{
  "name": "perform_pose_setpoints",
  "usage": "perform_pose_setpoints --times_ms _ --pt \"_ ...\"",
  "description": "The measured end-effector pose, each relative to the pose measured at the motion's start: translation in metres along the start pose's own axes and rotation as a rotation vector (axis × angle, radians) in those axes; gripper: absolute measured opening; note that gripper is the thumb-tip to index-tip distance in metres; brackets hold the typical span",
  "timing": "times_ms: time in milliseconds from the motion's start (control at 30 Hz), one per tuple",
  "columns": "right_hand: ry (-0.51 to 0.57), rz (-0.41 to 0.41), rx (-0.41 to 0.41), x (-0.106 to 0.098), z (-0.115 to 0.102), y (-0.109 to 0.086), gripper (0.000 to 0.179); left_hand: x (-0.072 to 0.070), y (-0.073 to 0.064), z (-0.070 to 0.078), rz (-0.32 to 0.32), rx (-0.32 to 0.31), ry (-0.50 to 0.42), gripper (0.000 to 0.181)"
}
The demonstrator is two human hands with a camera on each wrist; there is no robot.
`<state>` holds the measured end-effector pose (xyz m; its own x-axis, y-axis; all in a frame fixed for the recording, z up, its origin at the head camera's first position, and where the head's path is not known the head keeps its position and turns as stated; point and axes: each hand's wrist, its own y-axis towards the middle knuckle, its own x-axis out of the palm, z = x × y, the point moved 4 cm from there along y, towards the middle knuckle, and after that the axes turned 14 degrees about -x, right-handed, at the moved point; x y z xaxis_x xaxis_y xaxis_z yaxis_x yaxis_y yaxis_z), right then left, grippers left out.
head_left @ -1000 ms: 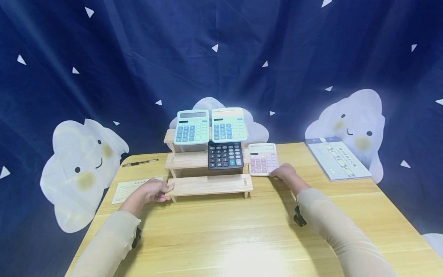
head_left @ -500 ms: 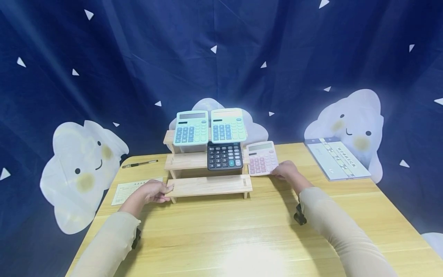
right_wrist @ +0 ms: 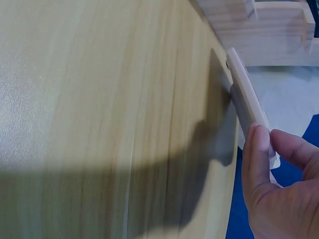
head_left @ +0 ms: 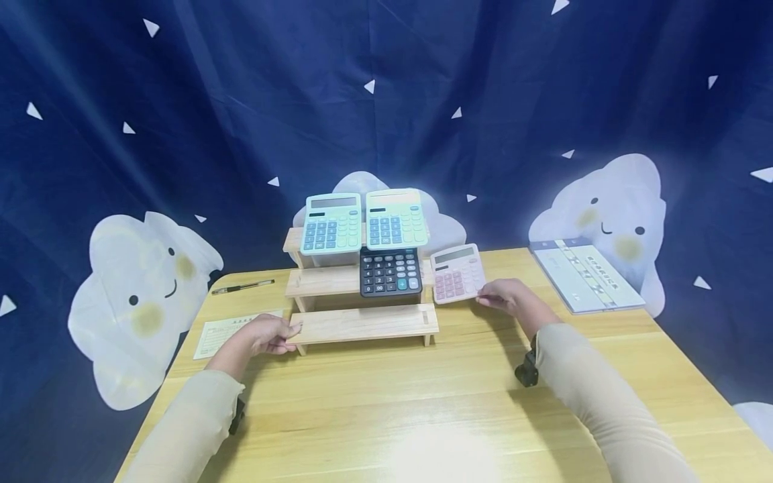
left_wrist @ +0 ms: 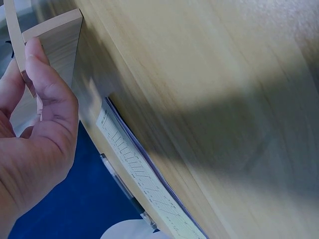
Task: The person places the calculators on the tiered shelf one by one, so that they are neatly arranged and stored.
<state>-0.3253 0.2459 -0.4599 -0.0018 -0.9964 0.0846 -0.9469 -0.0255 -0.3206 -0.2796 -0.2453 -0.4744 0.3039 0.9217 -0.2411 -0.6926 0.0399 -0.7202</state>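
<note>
A three-step wooden stand (head_left: 362,323) is on the table. My left hand (head_left: 266,334) pinches the left end of its lowest shelf, the thumb on top and fingers below. My right hand (head_left: 507,296) pinches a pink calculator (head_left: 457,274) by its lower right corner, just right of the stand. The right wrist view shows this calculator (right_wrist: 247,89) edge-on, raised off the table and tilted. Two pale blue-green calculators (head_left: 331,225) lean side by side on the top step. A black calculator (head_left: 390,272) sits on the right part of the middle step.
Left of the stand lie a pen (head_left: 243,287) and a printed paper pad (head_left: 220,333), partly behind my left hand. A white and blue booklet (head_left: 586,276) lies at the table's right back. A dark blue curtain (head_left: 386,87) hangs behind the table (head_left: 362,416).
The pink calculator has risen slightly and turned counterclockwise in my right hand, which has shifted a little up and right. My left hand keeps its place on the shelf.
</note>
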Motion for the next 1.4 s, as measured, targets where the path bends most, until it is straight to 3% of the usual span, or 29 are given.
perform_pose_setpoints --times_ms 200,533,700,933,1400 --pt "0.113 -0.007 0.010 -0.010 -0.008 -0.010 0.013 0.001 0.000 0.000 0.001 -0.002 0.002 0.059" --pt "0.258 0.003 0.016 -0.031 -0.025 -0.023 0.011 0.001 -0.001 0.000 0.008 -0.011 0.014 0.040" --pt "0.293 -0.003 0.006 -0.038 -0.033 -0.030 0.013 0.001 -0.001 -0.001 0.000 -0.013 0.006 0.044" --pt "0.347 -0.023 -0.014 -0.037 -0.046 -0.041 0.019 0.001 -0.002 0.000 -0.008 0.000 0.009 0.053" --pt "0.451 -0.021 -0.045 -0.026 -0.064 -0.069 0.017 0.001 -0.003 0.000 -0.005 -0.005 0.004 0.049"
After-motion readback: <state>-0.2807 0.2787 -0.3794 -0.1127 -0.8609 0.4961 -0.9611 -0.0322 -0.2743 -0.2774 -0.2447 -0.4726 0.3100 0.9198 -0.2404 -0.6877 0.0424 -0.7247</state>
